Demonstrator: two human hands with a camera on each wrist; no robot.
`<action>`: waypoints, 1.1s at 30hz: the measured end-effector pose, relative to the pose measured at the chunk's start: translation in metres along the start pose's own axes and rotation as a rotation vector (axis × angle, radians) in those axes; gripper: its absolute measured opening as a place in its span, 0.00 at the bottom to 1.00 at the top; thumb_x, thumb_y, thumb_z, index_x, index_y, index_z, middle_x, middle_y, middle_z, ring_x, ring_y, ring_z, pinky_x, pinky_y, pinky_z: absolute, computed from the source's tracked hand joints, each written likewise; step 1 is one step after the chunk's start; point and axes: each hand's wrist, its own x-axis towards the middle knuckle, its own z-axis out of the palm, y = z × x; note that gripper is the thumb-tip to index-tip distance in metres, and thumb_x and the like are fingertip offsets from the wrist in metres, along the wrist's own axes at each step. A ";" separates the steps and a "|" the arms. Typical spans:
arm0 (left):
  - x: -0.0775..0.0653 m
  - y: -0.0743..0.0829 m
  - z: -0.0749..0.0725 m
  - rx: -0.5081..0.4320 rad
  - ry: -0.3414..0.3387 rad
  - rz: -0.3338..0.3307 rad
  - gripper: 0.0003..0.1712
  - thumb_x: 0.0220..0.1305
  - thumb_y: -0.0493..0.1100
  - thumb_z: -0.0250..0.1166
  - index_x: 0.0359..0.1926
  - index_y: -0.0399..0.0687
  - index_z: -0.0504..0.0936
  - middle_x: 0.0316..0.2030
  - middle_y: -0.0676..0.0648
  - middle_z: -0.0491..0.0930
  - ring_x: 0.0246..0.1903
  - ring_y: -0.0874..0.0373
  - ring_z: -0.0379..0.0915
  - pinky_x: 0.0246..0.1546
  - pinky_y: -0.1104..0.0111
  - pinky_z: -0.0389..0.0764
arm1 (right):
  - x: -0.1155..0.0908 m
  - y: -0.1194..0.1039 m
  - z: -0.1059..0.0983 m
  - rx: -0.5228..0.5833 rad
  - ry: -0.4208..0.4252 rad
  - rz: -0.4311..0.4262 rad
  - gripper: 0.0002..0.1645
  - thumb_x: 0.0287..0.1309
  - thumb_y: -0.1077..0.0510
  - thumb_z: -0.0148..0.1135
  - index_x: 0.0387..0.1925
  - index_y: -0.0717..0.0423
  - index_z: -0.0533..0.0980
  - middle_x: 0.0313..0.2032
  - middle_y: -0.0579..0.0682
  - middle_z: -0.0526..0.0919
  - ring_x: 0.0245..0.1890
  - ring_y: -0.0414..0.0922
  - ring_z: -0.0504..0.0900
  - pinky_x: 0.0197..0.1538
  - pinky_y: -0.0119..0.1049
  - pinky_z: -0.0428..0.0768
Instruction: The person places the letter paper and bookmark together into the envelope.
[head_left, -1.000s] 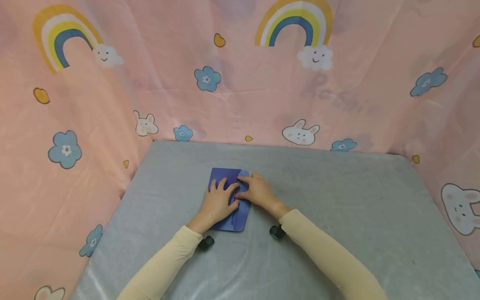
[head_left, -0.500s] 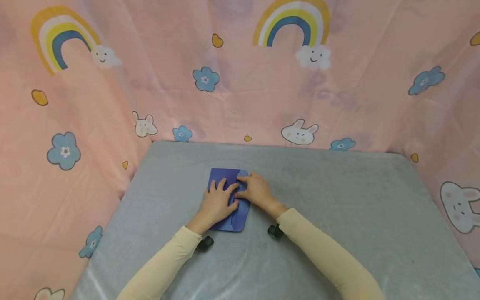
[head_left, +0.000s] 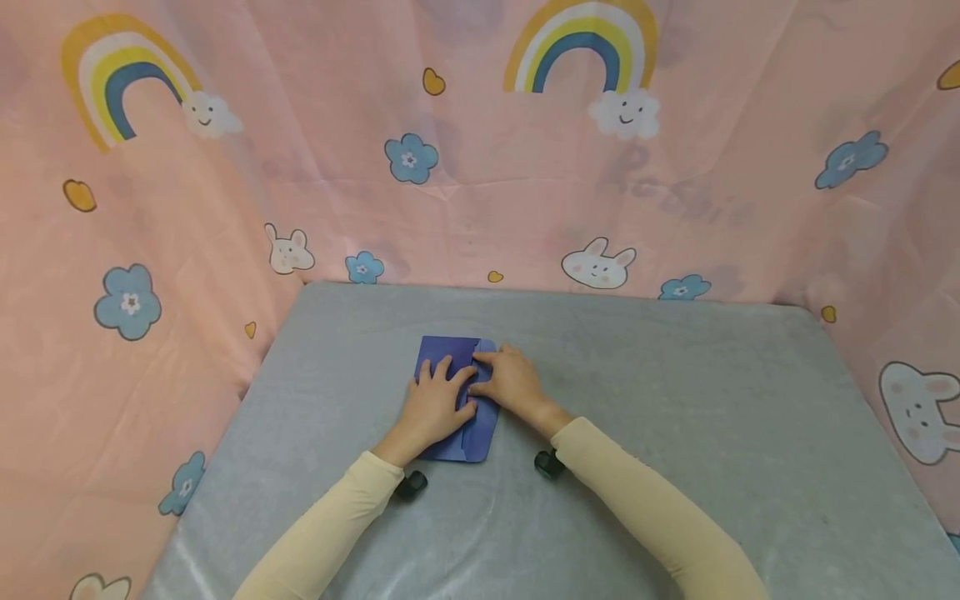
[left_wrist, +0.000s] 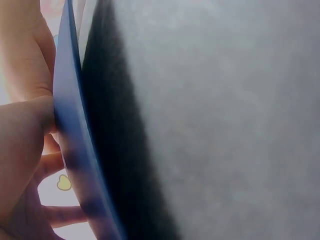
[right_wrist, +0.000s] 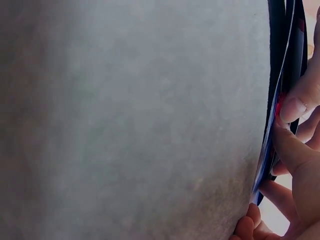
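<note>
A blue-purple envelope (head_left: pixel 447 347) lies on the grey cloth, with a lighter flap (head_left: pixel 480 437) along its right side. My left hand (head_left: pixel 429 410) rests on the envelope with its fingers spread and its thumb at the flap's inner edge. On the other side, my right hand (head_left: pixel 516 381) holds the flap, with thumb and forefinger at that same inner edge and the remaining fingers bent near the outer side. In the right wrist view a small red spot (right_wrist: pixel 278 106) shows on the envelope by the thumbs, partly hidden. The left wrist view shows the envelope's side (left_wrist: pixel 75 115) edge-on.
The grey cloth-covered table (head_left: pixel 675 400) extends around the envelope. A pink curtain (head_left: pixel 480 200) with rainbows, flowers and rabbits hangs behind and at both sides. Dark wrist cameras (head_left: pixel 412 485) sit below the cream sleeves (head_left: pixel 322 525).
Both hands stay in nearly the same place on the envelope. Red visible between the thumbs in the earlier head views is now mostly covered. The head view has shifted slightly.
</note>
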 end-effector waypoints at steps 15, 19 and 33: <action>0.000 -0.001 -0.006 -0.053 -0.054 -0.006 0.33 0.61 0.60 0.59 0.67 0.68 0.64 0.68 0.38 0.63 0.66 0.27 0.54 0.56 0.35 0.65 | -0.006 0.017 -0.007 0.163 -0.019 -0.044 0.32 0.48 0.47 0.70 0.57 0.49 0.76 0.29 0.53 0.77 0.28 0.46 0.71 0.31 0.36 0.68; 0.000 -0.003 -0.009 -0.083 -0.056 -0.021 0.29 0.65 0.57 0.55 0.67 0.65 0.65 0.68 0.40 0.62 0.67 0.29 0.54 0.57 0.36 0.65 | -0.010 0.025 -0.011 0.183 0.000 -0.034 0.29 0.51 0.50 0.68 0.57 0.50 0.76 0.25 0.49 0.71 0.25 0.42 0.66 0.28 0.32 0.61; -0.003 -0.006 -0.020 -0.086 0.052 0.039 0.27 0.61 0.50 0.60 0.62 0.56 0.72 0.65 0.43 0.68 0.66 0.37 0.60 0.61 0.41 0.63 | -0.034 0.051 -0.039 0.163 0.078 -0.118 0.31 0.55 0.53 0.65 0.61 0.48 0.72 0.45 0.56 0.78 0.42 0.49 0.74 0.43 0.44 0.74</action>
